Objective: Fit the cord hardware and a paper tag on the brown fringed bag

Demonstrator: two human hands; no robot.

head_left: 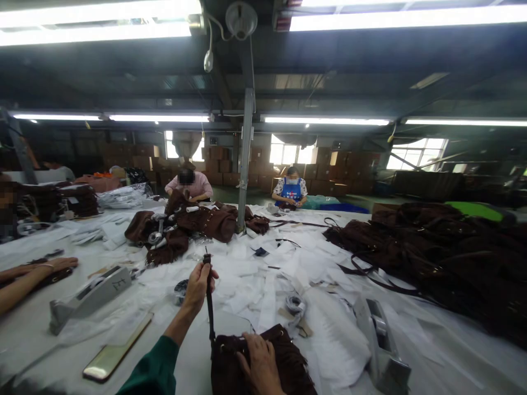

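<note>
A dark brown fringed bag (284,362) lies at the near edge of the white table (41,329). My left hand (198,285) is closed around the bag's dark strap (209,307) and holds it pulled up and away from the bag. Resting on top of the bag, my right hand (260,359) has its fingers curled over the opening by the strap's base.
A phone (115,354) and a grey tape dispenser (88,296) lie at left, another dispenser (381,340) at right. White paper sheets (288,263) cover the middle. Brown bag piles (444,258) fill the right and centre back. Another person's arm (28,274) rests at left; two people sit far back.
</note>
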